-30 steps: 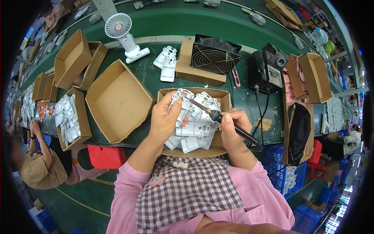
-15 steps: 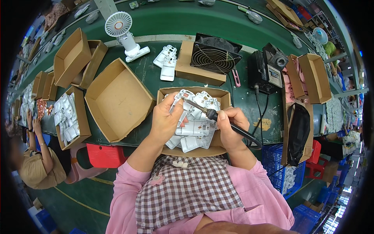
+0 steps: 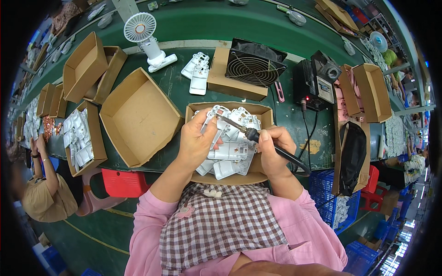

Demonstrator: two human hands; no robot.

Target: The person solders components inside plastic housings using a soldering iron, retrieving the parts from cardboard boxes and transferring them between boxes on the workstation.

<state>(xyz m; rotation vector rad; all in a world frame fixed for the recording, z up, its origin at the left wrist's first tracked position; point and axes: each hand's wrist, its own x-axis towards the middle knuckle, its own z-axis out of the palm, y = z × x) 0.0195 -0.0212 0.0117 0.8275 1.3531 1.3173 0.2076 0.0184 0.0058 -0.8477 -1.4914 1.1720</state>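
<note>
My left hand (image 3: pixel 197 141) pinches a white plastic housing (image 3: pixel 219 112) with small metal pieces near its top end, held over a cardboard box (image 3: pixel 189 112). In my right hand (image 3: pixel 275 148) is a soldering iron (image 3: pixel 252 135) with a black handle. Its metal tip points left and meets the upper part of the housing, though exact contact is too small to tell. Below both hands the box holds a pile of several similar white housings (image 3: pixel 229 169). My fingers cover part of the held housing.
Left stands a bare-bottomed cardboard box (image 3: pixel 138 119), beyond it a box of white parts (image 3: pixel 79 133). At the back are a white handheld fan (image 3: pixel 140 28), two stacked housings (image 3: pixel 199 79) and a black cooling fan (image 3: pixel 254 68). A black soldering station (image 3: pixel 313 85) with cable stands right. A co-worker (image 3: pixel 46 188) sits left.
My hands, the housing and the iron stay almost in place. A red light now shows on the soldering station. Items on the far green belt have shifted slightly left.
</note>
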